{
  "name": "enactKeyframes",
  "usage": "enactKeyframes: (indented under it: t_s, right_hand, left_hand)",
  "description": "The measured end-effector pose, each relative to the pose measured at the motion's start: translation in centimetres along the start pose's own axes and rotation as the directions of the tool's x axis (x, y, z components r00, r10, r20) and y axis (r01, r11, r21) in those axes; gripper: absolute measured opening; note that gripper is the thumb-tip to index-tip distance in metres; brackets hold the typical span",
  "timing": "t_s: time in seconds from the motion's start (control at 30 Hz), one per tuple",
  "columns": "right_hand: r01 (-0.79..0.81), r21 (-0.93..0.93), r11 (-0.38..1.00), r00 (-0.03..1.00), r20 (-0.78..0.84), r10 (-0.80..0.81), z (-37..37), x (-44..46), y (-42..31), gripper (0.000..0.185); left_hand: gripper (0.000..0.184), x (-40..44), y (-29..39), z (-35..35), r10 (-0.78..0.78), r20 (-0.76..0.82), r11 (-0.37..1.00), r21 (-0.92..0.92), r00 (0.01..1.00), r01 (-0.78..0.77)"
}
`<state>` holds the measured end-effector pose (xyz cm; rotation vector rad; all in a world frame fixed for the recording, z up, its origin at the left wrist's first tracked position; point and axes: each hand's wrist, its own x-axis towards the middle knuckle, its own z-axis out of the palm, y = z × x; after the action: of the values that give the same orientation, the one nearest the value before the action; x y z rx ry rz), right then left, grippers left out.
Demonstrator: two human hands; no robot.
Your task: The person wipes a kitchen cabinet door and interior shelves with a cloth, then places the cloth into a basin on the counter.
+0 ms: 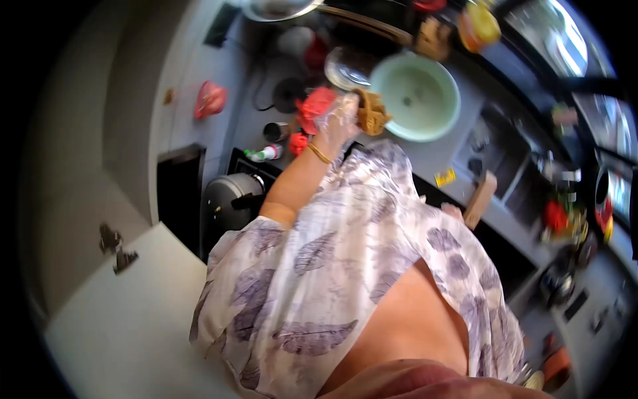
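Observation:
My left hand (339,123), in what looks like a clear plastic glove, reaches over the counter. It is closed on a crumpled brown cloth (373,113), though blur hides the exact grip. Just right of the cloth stands a pale green basin (425,96). Crumpled red plastic (315,108) lies against the hand's left side. Only a small part of my right hand (453,211) shows past my shirt, beside a flat wooden piece (481,198). Its fingers are mostly hidden, and I cannot tell whether it holds the wood.
A sink (495,149) is set into the counter on the right, with a yellow packet (444,177) near it. At left are a dark pot (232,199), a small jar (276,132) and a green-and-white bottle (264,153). A white open door panel (133,312) juts out lower left.

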<state>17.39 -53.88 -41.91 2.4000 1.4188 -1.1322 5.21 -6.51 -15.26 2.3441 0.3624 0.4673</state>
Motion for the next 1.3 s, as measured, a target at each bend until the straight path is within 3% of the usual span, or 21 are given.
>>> enactKeyframes:
  t_s: [0.03, 0.07, 0.1, 0.13, 0.23, 0.33, 0.37, 0.5, 0.6, 0.7, 0.8, 0.87, 0.93, 1.0, 1.03, 1.1, 1.2, 1.23, 1.3]
  right_hand:
    - [-0.209, 0.446, 0.871, 0.978, 0.119, 0.174, -1.3, -1.1, -1.9, 0.014]
    - [-0.312, 0.933, 0.178, 0.907, 0.237, 0.347, -3.5, -2.3, -4.4, 0.013]
    - [-0.197, 0.928, -0.318, 0.798, 0.339, 0.497, -6.0, -3.7, -7.1, 0.013]
    - [-0.246, 0.926, -0.285, 0.742, 0.369, 0.560, -5.9, -3.6, -7.4, 0.021]
    - [-0.270, 0.916, -0.297, 0.733, 0.395, 0.553, -4.1, -4.8, -7.2, 0.032]
    - [-0.303, 0.906, -0.294, 0.679, 0.422, 0.600, -4.8, -6.2, -8.9, 0.033]
    - [-0.318, 0.897, -0.306, 0.667, 0.441, 0.601, -3.4, -6.4, -8.8, 0.033]
    - [-0.325, 0.874, -0.360, 0.622, 0.485, 0.615, -3.8, -8.1, -11.0, 0.032]
    - [-0.261, 0.876, -0.406, 0.602, 0.476, 0.641, -0.6, -8.5, -11.6, 0.032]
    - [-0.275, 0.878, -0.392, 0.591, 0.476, 0.652, -2.3, -9.3, -13.0, 0.031]
    - [-0.242, 0.871, -0.427, 0.601, 0.480, 0.639, -0.2, -9.7, -13.1, 0.031]
    - [-0.323, 0.863, -0.389, 0.537, 0.505, 0.675, -3.5, -10.4, -14.5, 0.030]
    - [-0.421, 0.840, -0.344, 0.528, 0.535, 0.660, -2.7, -11.2, -14.5, 0.035]
    - [-0.421, 0.826, -0.375, 0.518, 0.558, 0.648, -1.3, -13.2, -12.9, 0.034]
    - [-0.397, 0.824, -0.405, 0.515, 0.565, 0.644, 1.4, -13.6, -12.4, 0.033]
    - [-0.383, 0.817, -0.431, 0.490, 0.575, 0.655, 2.8, -13.6, -12.2, 0.029]
    - [-0.485, 0.811, -0.328, 0.516, 0.568, 0.641, 3.4, -13.7, -10.7, 0.029]
    - [-0.451, 0.821, -0.351, 0.539, 0.564, 0.626, 3.6, -13.3, -10.4, 0.029]
    - [-0.389, 0.835, -0.390, 0.586, 0.551, 0.594, 3.9, -12.2, -10.0, 0.029]
  left_hand:
    - [0.027, -0.3, -2.9, 3.3, -0.379, 0.351, 0.581, -0.630, 0.856, 0.515]
    - [0.026, -0.7, -5.7, 6.7, -0.648, 0.602, -0.323, -0.772, 0.466, 0.548]
    - [0.024, -0.7, -6.8, 8.0, -0.691, 0.620, -0.276, -0.701, 0.371, 0.657]
    - [0.021, -1.2, -8.2, 9.8, -0.734, 0.620, -0.262, -0.635, 0.277, 0.727]
    - [0.019, -0.5, -6.5, 10.5, -0.760, 0.617, -0.261, -0.577, 0.203, 0.774]
    - [0.020, -0.4, -6.4, 11.5, -0.779, 0.592, -0.201, -0.548, 0.206, 0.812]
    - [0.023, -0.7, -6.9, 12.0, -0.753, 0.606, -0.168, -0.553, 0.255, 0.816]
    - [0.029, -0.5, -7.6, 12.8, -0.764, 0.620, -0.185, -0.474, 0.177, 0.861]
    - [0.029, -0.1, -6.5, 12.5, -0.747, 0.629, -0.167, -0.490, 0.214, 0.856]
    - [0.026, 0.1, -6.0, 13.0, -0.729, 0.645, -0.101, -0.434, 0.230, 0.895]
    - [0.021, -3.3, -12.3, 19.6, -0.715, 0.663, -0.193, -0.492, 0.222, 0.849]
    - [0.016, -6.5, -16.5, 24.3, -0.455, 0.754, -0.248, -0.619, 0.474, 0.746]
    - [0.014, -7.0, -14.7, 26.1, -0.379, 0.792, -0.410, -0.607, 0.479, 0.681]
    - [0.016, -5.6, -9.9, 26.8, -0.357, 0.818, -0.234, -0.545, 0.451, 0.805]
    - [0.013, -7.6, -11.2, 30.2, -0.336, 0.741, -0.004, -0.618, 0.582, 0.786]
    - [0.012, -7.0, -8.7, 29.1, -0.455, 0.782, -0.088, -0.515, 0.426, 0.852]
    - [0.014, -4.7, -4.9, 26.2, -0.569, 0.794, -0.206, -0.389, 0.214, 0.898]
    - [0.016, -2.9, -2.5, 23.3, -0.560, 0.808, -0.314, -0.409, 0.180, 0.857]
    - [0.020, -3.7, -3.9, 23.2, -0.578, 0.803, -0.375, -0.416, 0.142, 0.829]
